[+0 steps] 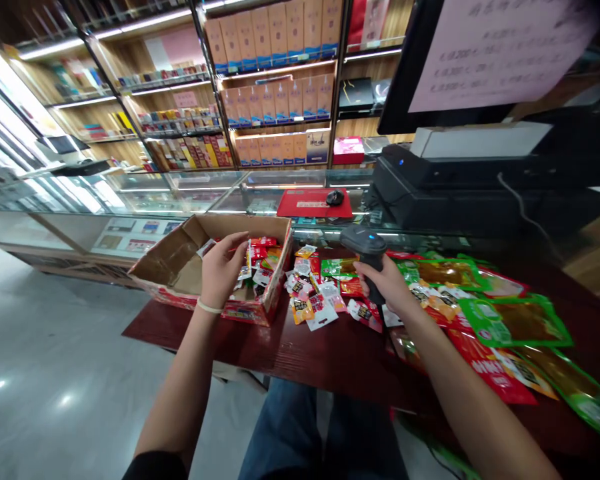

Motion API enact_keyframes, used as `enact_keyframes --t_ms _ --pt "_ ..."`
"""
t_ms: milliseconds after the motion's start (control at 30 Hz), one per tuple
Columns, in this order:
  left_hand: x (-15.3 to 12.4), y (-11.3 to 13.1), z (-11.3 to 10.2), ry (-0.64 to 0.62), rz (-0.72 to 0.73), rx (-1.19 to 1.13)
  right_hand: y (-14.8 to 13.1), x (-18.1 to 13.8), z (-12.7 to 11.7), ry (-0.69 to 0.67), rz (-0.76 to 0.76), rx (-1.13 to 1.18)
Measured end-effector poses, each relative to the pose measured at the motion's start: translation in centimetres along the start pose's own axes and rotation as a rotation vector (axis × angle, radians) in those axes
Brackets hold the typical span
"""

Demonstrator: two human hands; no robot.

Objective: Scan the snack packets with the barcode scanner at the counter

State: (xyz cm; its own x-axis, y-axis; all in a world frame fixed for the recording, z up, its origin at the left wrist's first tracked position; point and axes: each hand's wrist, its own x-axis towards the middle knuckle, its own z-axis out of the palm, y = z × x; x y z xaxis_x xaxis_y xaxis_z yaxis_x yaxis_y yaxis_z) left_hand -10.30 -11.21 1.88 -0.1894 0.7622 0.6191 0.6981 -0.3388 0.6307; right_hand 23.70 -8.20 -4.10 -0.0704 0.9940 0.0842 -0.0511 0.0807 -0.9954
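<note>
My right hand [390, 283] is wrapped round the handle of a black barcode scanner [364, 241], which shows a small blue light on top. The scanner is above small snack packets [310, 290] in white, red and yellow. Over an open cardboard box [167, 263], my left hand [223, 267] has its thumb and fingers apart and curved. A white packet [247, 260] appears just beyond the thumb, with no clear grip on it. More packets [265, 253] fill the right part of the box.
Larger green snack packs [517, 320] and red ones [490, 367] cover the right of the dark red table [300, 350]. Behind are a glass counter, a red mat [293, 203] with a mouse [335, 197], and a monitor [400, 80]. Boxed goods [280, 100] line the shelves.
</note>
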Motion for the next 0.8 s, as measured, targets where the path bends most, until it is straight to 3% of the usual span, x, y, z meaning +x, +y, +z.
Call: enact_keyframes --t_ms 133,267,467,600,800 --pt "-1.3 4.5 3.5 -0.153 0.149 -0.067 0.1 -0.4 -2.2 0.013 -0.009 0.012" --pt "-2.4 7.0 8.6 -0.26 0.188 -0.176 -0.2 -0.8 -4.6 0.081 -0.006 0.042" --pt "-4.9 7.6 17.0 -0.44 0.115 -0.314 -0.5 -1.6 -9.4 0.21 -0.003 -0.006" --pt "-6.0 7.8 21.3 -0.543 0.069 -0.351 -0.9 -2.1 -11.9 0.286 -0.015 -0.016" --pt "-4.3 7.0 26.5 -0.662 0.215 -0.146 -1.0 -2.1 -12.8 0.328 -0.007 0.05"
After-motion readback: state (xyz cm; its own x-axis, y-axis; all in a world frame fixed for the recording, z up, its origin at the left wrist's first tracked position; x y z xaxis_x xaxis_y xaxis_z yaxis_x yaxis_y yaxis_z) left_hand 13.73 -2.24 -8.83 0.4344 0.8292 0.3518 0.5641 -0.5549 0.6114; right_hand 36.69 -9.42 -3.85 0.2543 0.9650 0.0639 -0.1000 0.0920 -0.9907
